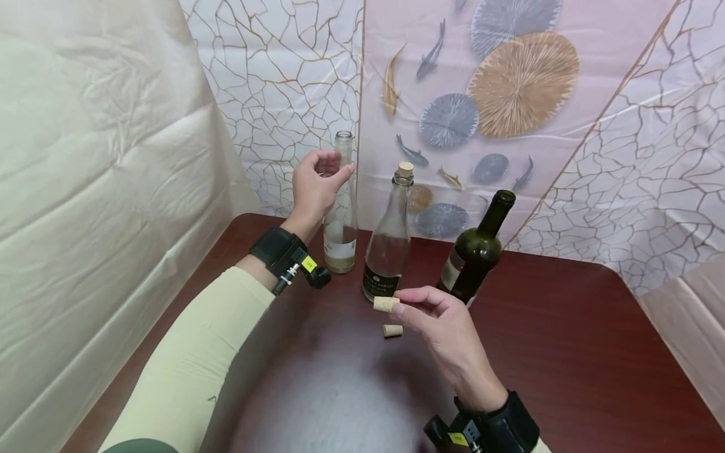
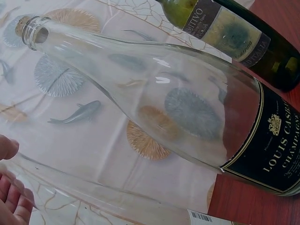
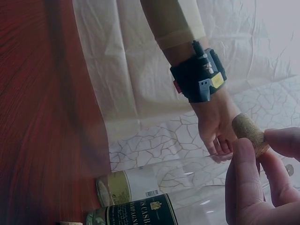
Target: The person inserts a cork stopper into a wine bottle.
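My left hand (image 1: 320, 189) is at the neck of a clear glass bottle (image 1: 340, 229), its thumb in front and its fingers curled round it. In my right hand (image 1: 450, 333) a pale cork (image 1: 386, 304) is pinched between thumb and fingertips; the right wrist view shows this cork (image 3: 247, 133) up close. A second cork (image 1: 393, 331) lies on the table below it. Between the hands stands a clear champagne bottle (image 1: 387, 251) with a black label and a cork (image 1: 405, 168) in its mouth. Behind the right hand is a dark green wine bottle (image 1: 478, 245).
The dark red table (image 1: 566, 352) reaches back to a patterned cloth (image 1: 283, 94) close behind the bottles. A cream cloth (image 1: 113, 157) hangs along the left side. All three bottles stand near the back edge.
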The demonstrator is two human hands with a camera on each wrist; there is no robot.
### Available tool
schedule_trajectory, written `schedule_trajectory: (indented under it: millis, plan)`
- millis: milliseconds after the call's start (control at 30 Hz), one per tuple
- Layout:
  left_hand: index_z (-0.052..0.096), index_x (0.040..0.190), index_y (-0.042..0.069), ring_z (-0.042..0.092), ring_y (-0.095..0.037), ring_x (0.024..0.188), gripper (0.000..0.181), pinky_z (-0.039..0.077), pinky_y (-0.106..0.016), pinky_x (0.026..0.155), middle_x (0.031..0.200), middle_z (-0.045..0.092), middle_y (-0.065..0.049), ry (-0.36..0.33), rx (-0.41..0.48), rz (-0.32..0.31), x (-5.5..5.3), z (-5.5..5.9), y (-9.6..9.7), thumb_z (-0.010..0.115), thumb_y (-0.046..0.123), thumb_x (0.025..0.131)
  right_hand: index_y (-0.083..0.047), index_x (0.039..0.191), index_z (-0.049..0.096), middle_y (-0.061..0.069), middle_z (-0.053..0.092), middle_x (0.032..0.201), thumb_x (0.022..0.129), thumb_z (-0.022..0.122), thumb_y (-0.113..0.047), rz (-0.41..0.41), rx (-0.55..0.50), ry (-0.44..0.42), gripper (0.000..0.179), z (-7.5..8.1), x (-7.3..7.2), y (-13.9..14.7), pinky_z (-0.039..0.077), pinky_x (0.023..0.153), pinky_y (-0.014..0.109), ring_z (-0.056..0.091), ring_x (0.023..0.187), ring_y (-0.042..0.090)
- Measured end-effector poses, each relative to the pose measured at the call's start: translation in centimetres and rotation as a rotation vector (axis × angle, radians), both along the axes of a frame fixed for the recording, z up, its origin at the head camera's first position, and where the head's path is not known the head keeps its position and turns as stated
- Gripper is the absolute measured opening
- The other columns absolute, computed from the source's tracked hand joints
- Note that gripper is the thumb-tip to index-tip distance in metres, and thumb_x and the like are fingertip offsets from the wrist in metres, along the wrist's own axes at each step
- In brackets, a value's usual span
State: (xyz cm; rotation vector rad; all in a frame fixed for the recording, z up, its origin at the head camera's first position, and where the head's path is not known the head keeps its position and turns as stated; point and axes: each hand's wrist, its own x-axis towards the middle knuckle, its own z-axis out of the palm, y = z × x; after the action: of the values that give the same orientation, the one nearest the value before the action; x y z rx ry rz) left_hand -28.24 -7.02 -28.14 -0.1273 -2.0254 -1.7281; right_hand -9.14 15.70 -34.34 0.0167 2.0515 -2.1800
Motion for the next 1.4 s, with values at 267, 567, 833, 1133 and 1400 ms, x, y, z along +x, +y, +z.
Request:
schedule_trajectory:
  millis: [267, 567, 833, 1133, 1400]
  plan:
    - [0.069, 0.124, 0.007, 0.066, -0.019, 0.111, 0.038, 0.055, -0.028, 0.100, 0.119, 0.070, -0.009, -0.030, -0.019, -0.002, 0.4, 0.5, -0.4, 0.082, 0.022, 0.091, 0.000, 0.118, 0.074, 0.000, 0.076, 0.105, 0.091, 0.081, -0.011, -0.001, 0.025, -0.012, 0.030, 0.1, -0.1, -0.1, 0.061, 0.084, 0.029, 0.072, 0.091, 0.016]
    - [0.072, 0.121, 0.008, 0.067, -0.018, 0.108, 0.036, 0.056, -0.028, 0.098, 0.117, 0.073, -0.009, -0.012, -0.012, -0.030, 1.2, 0.2, -1.5, 0.083, 0.023, 0.091, -0.002, 0.115, 0.075, 0.000, 0.077, 0.103, 0.092, 0.079, -0.009, 0.022, 0.007, -0.008, 0.025, 0.0, -0.1, -0.3, 0.061, 0.085, 0.029, 0.076, 0.092, 0.018]
    - [0.073, 0.120, 0.009, 0.066, -0.017, 0.106, 0.034, 0.055, -0.029, 0.099, 0.114, 0.072, -0.007, -0.022, -0.017, -0.078, 2.8, -0.3, -2.6, 0.083, 0.023, 0.090, -0.003, 0.114, 0.076, -0.002, 0.077, 0.100, 0.092, 0.078, -0.008, 0.037, -0.007, 0.018, 0.022, -0.1, -0.2, -0.4, 0.061, 0.081, 0.026, 0.076, 0.090, 0.015]
    - [0.072, 0.122, 0.009, 0.068, -0.018, 0.108, 0.038, 0.057, -0.031, 0.105, 0.116, 0.073, -0.008, -0.031, -0.064, -0.168, 6.1, -0.3, -3.2, 0.084, 0.024, 0.089, -0.004, 0.115, 0.076, -0.003, 0.078, 0.102, 0.093, 0.079, -0.009, 0.030, -0.006, 0.027, 0.023, -0.1, -0.2, 0.1, 0.061, 0.083, 0.027, 0.076, 0.090, 0.014]
    - [0.074, 0.116, 0.008, 0.070, -0.016, 0.105, 0.031, 0.058, -0.030, 0.103, 0.113, 0.073, -0.008, -0.020, -0.043, -0.254, 9.3, -0.2, -3.4, 0.085, 0.017, 0.088, -0.005, 0.115, 0.076, -0.004, 0.079, 0.102, 0.094, 0.078, -0.009, 0.038, -0.039, 0.034, 0.022, -0.2, -0.3, 0.3, 0.061, 0.082, 0.025, 0.077, 0.089, 0.012]
